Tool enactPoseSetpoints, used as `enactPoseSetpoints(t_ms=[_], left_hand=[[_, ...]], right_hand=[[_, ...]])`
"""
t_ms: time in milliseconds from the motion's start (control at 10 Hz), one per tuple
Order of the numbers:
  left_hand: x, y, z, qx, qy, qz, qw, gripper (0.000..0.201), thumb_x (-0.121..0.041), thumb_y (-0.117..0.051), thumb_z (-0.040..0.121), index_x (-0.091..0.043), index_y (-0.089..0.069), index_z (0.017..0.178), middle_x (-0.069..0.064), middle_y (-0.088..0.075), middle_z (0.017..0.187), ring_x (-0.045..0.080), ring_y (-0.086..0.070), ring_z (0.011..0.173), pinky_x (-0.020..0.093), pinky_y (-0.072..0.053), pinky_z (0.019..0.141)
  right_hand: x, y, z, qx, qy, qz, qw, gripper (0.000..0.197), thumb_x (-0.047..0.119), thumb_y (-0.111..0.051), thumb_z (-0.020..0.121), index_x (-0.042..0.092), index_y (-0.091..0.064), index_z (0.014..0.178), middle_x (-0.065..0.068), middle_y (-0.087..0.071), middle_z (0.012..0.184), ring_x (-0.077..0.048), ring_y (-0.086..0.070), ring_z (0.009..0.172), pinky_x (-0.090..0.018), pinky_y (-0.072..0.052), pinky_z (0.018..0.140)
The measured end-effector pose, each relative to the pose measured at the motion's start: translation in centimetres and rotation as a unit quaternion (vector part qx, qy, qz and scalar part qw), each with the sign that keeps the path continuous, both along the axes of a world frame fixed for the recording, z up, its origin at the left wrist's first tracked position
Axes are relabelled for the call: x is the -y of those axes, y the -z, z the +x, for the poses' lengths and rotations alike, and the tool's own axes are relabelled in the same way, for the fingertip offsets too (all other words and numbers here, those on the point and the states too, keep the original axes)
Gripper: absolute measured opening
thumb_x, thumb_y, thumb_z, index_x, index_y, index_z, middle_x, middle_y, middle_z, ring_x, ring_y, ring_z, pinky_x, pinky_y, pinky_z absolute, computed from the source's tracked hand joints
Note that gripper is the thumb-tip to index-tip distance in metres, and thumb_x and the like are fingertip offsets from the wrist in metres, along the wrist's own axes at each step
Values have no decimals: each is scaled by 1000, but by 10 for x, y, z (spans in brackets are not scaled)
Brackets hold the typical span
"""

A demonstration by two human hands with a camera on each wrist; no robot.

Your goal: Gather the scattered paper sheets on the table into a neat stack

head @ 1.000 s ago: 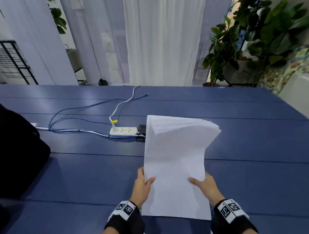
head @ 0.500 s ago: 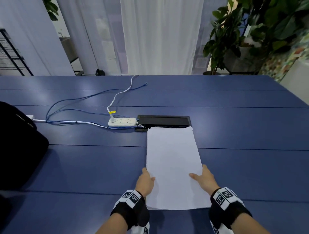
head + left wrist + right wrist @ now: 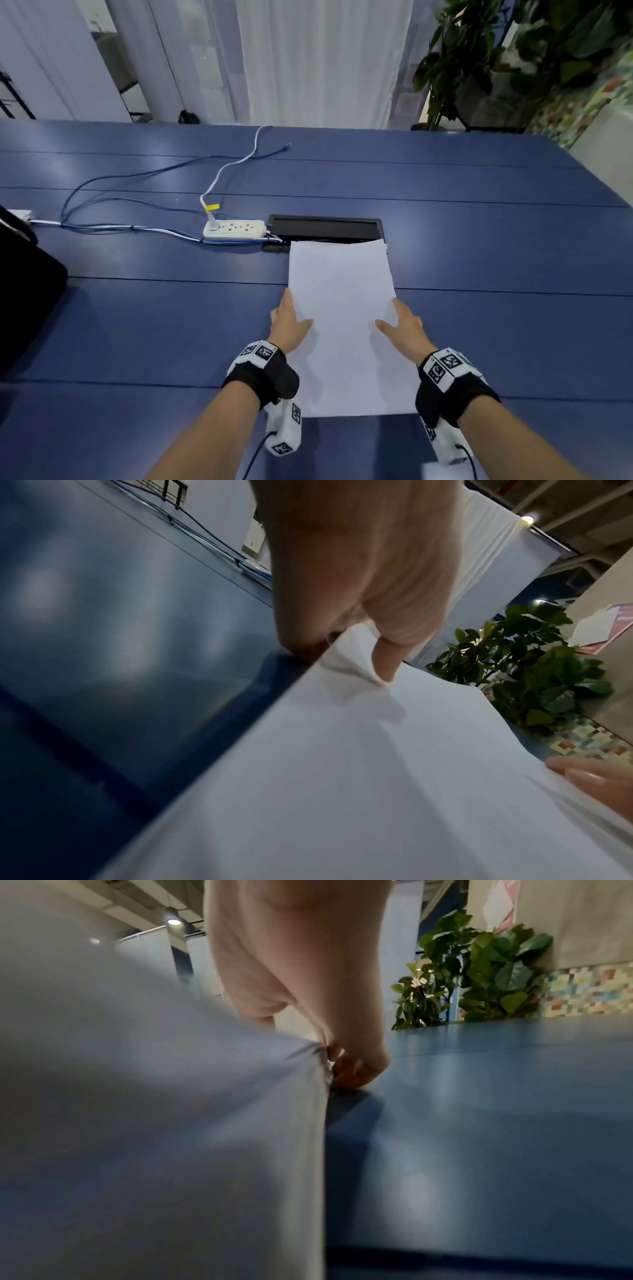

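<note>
Blue planks make up the surface [image 3: 479,240], with white curtains and potted plants beyond it. On it, at 12 o'clock from the person, lies the paper stack [image 3: 342,308], its far edge touching a black cable hatch [image 3: 325,228]. Left hand [image 3: 289,323] at 9 o'clock of the stack and right hand [image 3: 402,325] at 3 o'clock each pinch a long edge, thumb on top. Sheets look light, floppy and prone to sliding, so both long edges seem the best hold. Fingers beneath are hidden; sheet count is unreadable; the right wrist view is blurred.
</note>
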State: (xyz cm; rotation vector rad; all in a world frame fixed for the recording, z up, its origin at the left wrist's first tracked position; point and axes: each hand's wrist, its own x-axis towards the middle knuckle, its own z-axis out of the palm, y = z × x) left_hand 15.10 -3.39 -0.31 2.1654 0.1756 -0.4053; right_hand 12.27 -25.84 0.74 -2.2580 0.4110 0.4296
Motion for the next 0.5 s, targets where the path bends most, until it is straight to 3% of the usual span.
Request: enactPoseSetpoints(t_ms=[200, 300, 400, 500], left_hand=[[-3, 4, 4, -11, 29, 16, 999, 79, -12, -52, 89, -17, 0, 148, 2, -14, 156, 34, -15, 137, 38, -15, 113], [-4, 1, -1, -14, 10, -30, 999, 84, -12, -54, 89, -15, 7, 148, 2, -11, 156, 32, -8, 142, 40, -11, 115], [-9, 1, -9, -15, 0, -99, 995, 89, -10, -56, 89, -10, 12, 146, 3, -6, 157, 24, -7, 145, 37, -11, 118], [-11, -1, -15, 31, 42, -112, 992, 75, -8, -59, 84, -11, -13, 144, 3, -26, 149, 16, -25, 138, 31, -17, 116]], right_hand=[[2, 4, 4, 5, 11, -11, 1000, 72, 28, -54, 91, 18, -11, 148, 0, -21, 155, -28, -10, 141, -42, -19, 114], [4, 0, 0, 19, 32, 13, 999, 70, 21, -56, 89, 16, -17, 147, -3, -30, 150, -31, -16, 139, -41, -21, 112], [4, 1, -4, 11, 56, 30, 998, 75, 27, -60, 87, 10, -18, 146, -7, -27, 152, -32, -16, 139, -46, -21, 114], [-2, 0, -13, 5, 37, 32, 999, 79, 35, -59, 87, 11, -14, 147, -8, -24, 153, -32, -14, 140, -44, -19, 114]])
